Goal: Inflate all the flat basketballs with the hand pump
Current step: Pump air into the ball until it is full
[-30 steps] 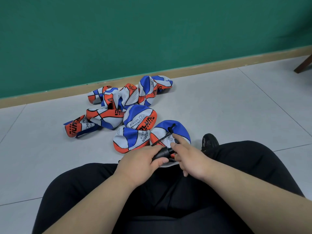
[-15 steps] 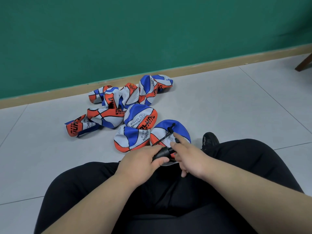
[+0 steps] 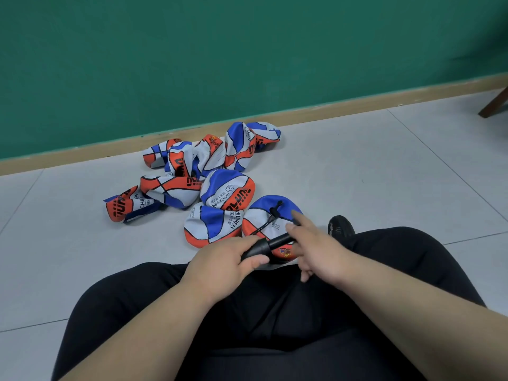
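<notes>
Left hand [image 3: 228, 259] grips the black hand pump [image 3: 264, 247] by its barrel; right hand [image 3: 319, 248] lies over the pump's far end, index extended — whether it holds the handle cannot be told. The hose [image 3: 261, 226] runs to the nearest basketball [image 3: 261, 206], flat on the floor [image 3: 371, 174] before the knees [image 3: 406, 243]; the other balls [image 3: 228, 192] lie crumpled toward the floor's far edge — judged: none inflated, nearly all remains.

R hand [image 3: 321, 251] looser on pump [image 3: 265, 246]

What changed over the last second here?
The right hand has drawn slightly away from the left hand, baring more shaft of the hand pump. Left hand still grips the pump body; hose stays on the nearest basketball; the pile is unmoved.
</notes>
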